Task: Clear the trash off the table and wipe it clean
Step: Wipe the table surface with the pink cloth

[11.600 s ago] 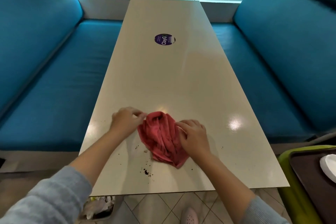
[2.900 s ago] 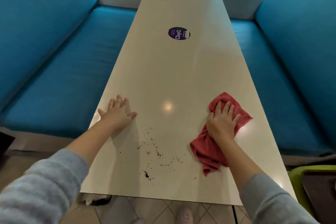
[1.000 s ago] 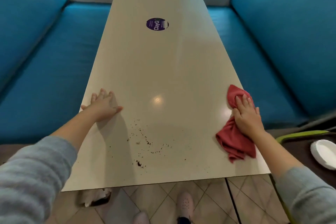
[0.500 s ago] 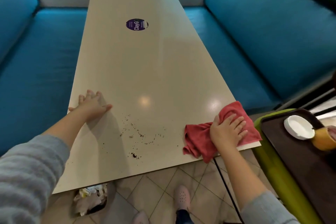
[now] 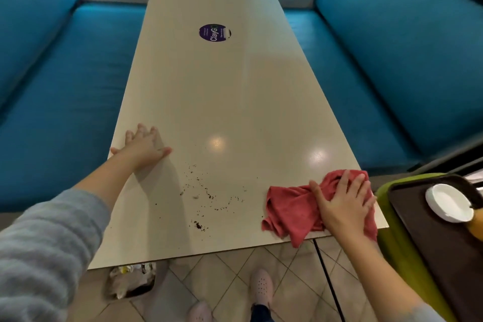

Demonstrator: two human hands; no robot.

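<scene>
A long beige table (image 5: 222, 91) runs away from me, with a round purple sticker (image 5: 214, 32) near its middle. My right hand (image 5: 342, 200) presses flat on a crumpled red cloth (image 5: 292, 210) at the table's near right corner; part of the cloth hangs over the front edge. Fingers straight, my left hand (image 5: 142, 148) rests flat on the table near its left edge. Between the hands, dark crumbs (image 5: 206, 196) lie scattered over the near part of the table.
Blue padded benches (image 5: 65, 81) flank the table on both sides. To my right, a brown tray (image 5: 444, 243) on a green cart holds a white bowl (image 5: 448, 202). A bin with crumpled trash (image 5: 130, 280) sits on the tiled floor under the front edge.
My right hand has dragged the red cloth down the right edge to the near right corner and now slightly leftward. My left hand has stayed flat near the left edge.
</scene>
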